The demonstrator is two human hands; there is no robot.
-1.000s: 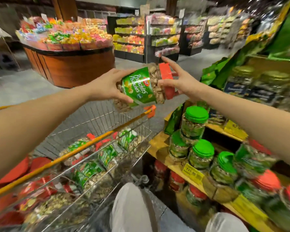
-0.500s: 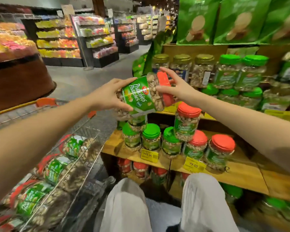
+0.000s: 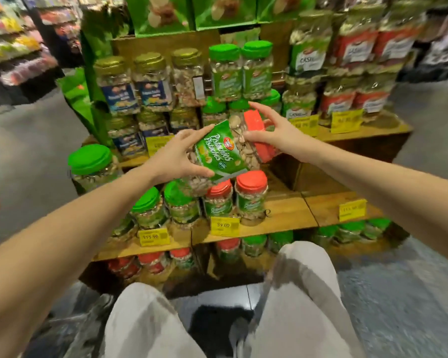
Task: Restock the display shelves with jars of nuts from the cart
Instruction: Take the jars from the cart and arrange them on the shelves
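Note:
A clear pistachio jar (image 3: 224, 153) with a green label and a red lid lies tilted on its side in the air, lid pointing up and to the right. My left hand (image 3: 175, 157) grips its bottom end, thumb under the label. My right hand (image 3: 276, 133) holds the lid end, fingers spread round the red lid. The jar hangs just above two red-lidded jars (image 3: 234, 200) standing on the wooden display shelf (image 3: 287, 215). The cart is out of view.
Green-lidded jars (image 3: 163, 206) stand left of the red-lidded ones. The upper shelf carries gold-lidded jars (image 3: 135, 83), green-lidded jars (image 3: 239, 71) and cashew jars (image 3: 352, 73). Yellow price tags (image 3: 224, 226) line the shelf edges. My knees (image 3: 217, 319) are at the bottom.
The view has swung right from the cart to the shelves. Both hands have carried the jar lower, over the red-lidded jars, and my right hand has closed further round the lid.

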